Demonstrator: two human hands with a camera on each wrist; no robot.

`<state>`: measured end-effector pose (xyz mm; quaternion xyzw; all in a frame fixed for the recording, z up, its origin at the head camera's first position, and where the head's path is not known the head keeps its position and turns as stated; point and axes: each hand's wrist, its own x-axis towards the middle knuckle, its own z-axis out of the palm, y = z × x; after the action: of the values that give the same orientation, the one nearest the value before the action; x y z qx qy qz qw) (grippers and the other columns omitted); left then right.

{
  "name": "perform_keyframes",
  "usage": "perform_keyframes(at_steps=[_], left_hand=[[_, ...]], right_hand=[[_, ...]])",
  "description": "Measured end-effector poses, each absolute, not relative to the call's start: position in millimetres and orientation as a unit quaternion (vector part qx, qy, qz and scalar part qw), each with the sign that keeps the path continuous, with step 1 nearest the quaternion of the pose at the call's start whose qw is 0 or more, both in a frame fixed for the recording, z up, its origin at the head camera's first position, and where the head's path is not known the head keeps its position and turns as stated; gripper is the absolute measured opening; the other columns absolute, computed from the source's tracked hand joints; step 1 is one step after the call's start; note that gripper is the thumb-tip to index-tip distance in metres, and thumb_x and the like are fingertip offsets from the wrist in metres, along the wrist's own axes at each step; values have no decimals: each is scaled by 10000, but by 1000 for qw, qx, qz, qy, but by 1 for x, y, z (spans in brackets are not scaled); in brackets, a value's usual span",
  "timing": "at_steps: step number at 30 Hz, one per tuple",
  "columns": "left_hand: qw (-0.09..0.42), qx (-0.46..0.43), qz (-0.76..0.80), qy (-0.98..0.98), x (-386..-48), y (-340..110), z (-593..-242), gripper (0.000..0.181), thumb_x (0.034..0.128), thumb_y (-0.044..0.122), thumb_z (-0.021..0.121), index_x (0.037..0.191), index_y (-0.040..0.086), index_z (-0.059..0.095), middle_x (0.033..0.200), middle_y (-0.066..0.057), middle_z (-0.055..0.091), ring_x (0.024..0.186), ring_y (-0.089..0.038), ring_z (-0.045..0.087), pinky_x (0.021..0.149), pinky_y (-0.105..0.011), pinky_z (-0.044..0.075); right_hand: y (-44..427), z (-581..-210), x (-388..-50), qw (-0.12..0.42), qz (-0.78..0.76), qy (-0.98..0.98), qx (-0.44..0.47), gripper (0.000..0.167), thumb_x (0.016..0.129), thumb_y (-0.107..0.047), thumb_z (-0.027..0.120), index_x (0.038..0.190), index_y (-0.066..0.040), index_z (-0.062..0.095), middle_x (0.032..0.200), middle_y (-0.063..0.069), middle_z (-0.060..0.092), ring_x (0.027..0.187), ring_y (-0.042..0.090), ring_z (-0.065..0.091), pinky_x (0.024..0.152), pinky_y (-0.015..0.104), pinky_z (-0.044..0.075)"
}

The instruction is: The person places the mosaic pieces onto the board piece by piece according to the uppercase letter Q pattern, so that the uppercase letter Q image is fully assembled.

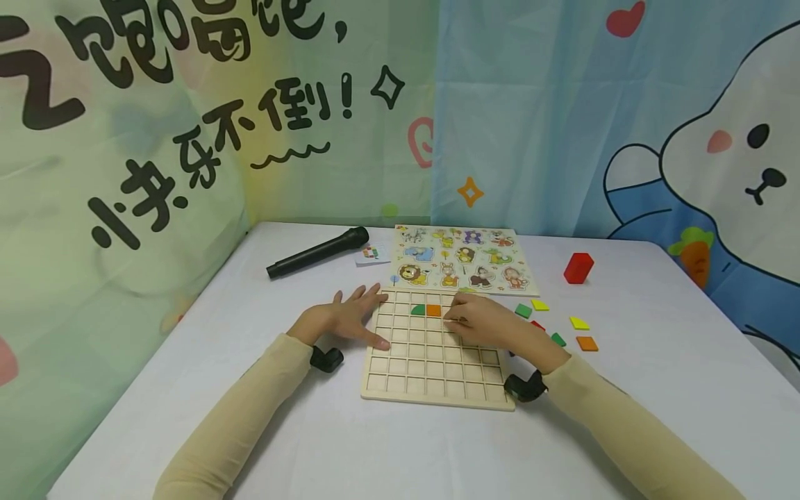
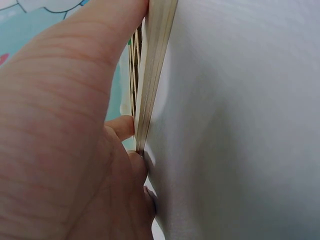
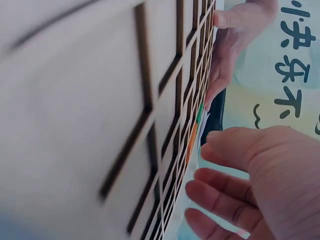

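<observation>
A wooden grid board (image 1: 437, 385) lies on the table, with a green rounded piece (image 1: 418, 310) and an orange square piece (image 1: 433, 310) side by side in an upper row. My left hand (image 1: 350, 317) rests at the board's left edge, fingers spread, thumb on the grid; the left wrist view shows the thumb across the board's side (image 2: 152, 75). Over the grid, just right of the orange piece, is my right hand (image 1: 484, 321). In the right wrist view its fingers (image 3: 215, 197) are loosely bent, apart from the thumb, with no piece visible between them.
Loose pieces lie right of the board, among them a yellow one (image 1: 579, 323), an orange one (image 1: 587, 344) and a green one (image 1: 523, 311). A red block (image 1: 578, 268) stands farther back. Behind the board are an animal picture board (image 1: 465, 257), a small card (image 1: 373, 255) and a black microphone (image 1: 317, 253).
</observation>
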<state>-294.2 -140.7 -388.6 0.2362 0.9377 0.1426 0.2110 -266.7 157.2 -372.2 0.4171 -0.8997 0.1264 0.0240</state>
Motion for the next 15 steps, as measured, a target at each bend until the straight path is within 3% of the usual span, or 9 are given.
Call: perform_keyframes(at_steps=[15], left_hand=[[213, 237, 145, 937, -293, -141, -388, 1118, 753, 695, 685, 1585, 213, 114, 1653, -35, -83, 1515, -287, -88, 1156, -631, -76]], right_hand=[[206, -362, -256, 0, 132, -944, 302, 168, 912, -116, 676, 1047, -34, 732, 959, 40, 620, 759, 104, 560, 667, 247, 523]])
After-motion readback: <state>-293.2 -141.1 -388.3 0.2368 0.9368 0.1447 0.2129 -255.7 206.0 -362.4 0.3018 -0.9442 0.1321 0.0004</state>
